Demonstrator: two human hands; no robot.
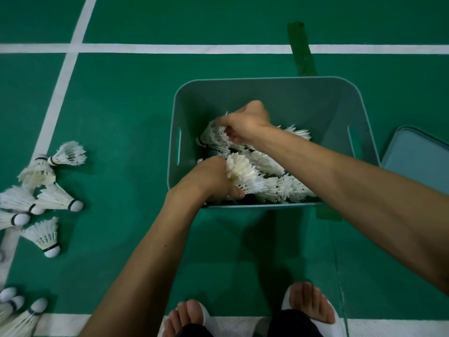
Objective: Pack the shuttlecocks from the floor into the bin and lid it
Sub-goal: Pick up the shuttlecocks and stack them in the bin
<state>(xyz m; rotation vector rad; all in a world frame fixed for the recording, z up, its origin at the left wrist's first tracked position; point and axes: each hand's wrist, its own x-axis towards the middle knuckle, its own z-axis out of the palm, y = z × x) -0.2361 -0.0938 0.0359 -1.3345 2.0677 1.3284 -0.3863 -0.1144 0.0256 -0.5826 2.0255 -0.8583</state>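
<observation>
Feet [313, 302]: my bare toes in white slippers, bottom edge of the frame, on a white court line.
Loose shuttlecocks [54, 198]: scattered on the green floor [121, 105] at the left edge, with more in the lower left corner, all well apart from the bin.
Left hand [211, 181]: inside the bin at its near left side, my fingers clenched round a feathered bundle [243, 173].
Bin [267, 93]: teal and uncovered, centre of the frame, with white shuttlecocks piled along its near half.
Right hand [245, 122]: reaching in from the right, above my left hand in the frame, pinching the feathers of one shuttlecock [213, 137].
Lid [418, 161]: teal, lying on the floor just beside the bin, right edge.
</observation>
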